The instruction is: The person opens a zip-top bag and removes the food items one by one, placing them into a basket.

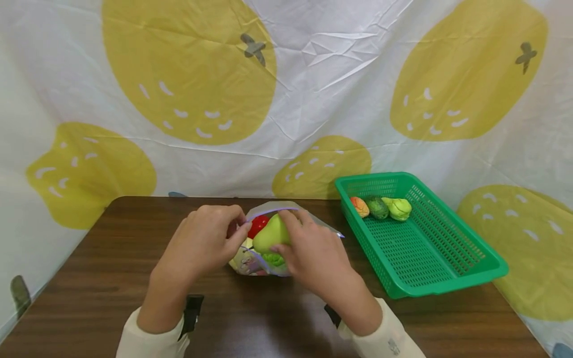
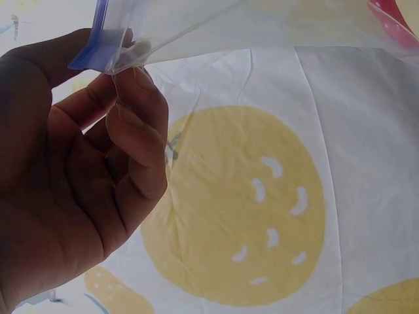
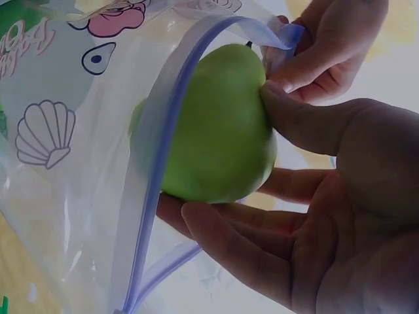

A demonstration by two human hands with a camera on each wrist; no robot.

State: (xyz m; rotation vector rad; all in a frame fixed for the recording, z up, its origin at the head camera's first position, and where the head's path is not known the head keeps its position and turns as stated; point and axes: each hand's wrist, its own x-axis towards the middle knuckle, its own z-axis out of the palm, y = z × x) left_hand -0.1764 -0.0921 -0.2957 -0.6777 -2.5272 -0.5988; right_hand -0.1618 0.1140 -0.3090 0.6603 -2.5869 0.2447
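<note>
A clear zip bag (image 1: 248,262) with purple zip edges and printed pictures sits mid-table, its mouth spread apart. My left hand (image 1: 202,239) pinches the bag's edge at one end of the zip; the left wrist view shows the blue zip strip (image 2: 98,39) between thumb and fingers. With thumb and fingers, my right hand (image 1: 315,251) grips a green pear (image 3: 222,131) at the bag's opening, partly behind the zip edge in the right wrist view. Inside the bag are a shiny red item (image 1: 258,226) and a leafy green item (image 1: 273,258), both partly hidden.
To the right stands a green plastic basket (image 1: 447,288). Inside it lie an orange item (image 1: 359,207), a dark green item (image 1: 377,208) and a light green vegetable (image 1: 399,209). Behind the brown table (image 1: 112,278) hangs a lemon-print cloth (image 1: 313,99).
</note>
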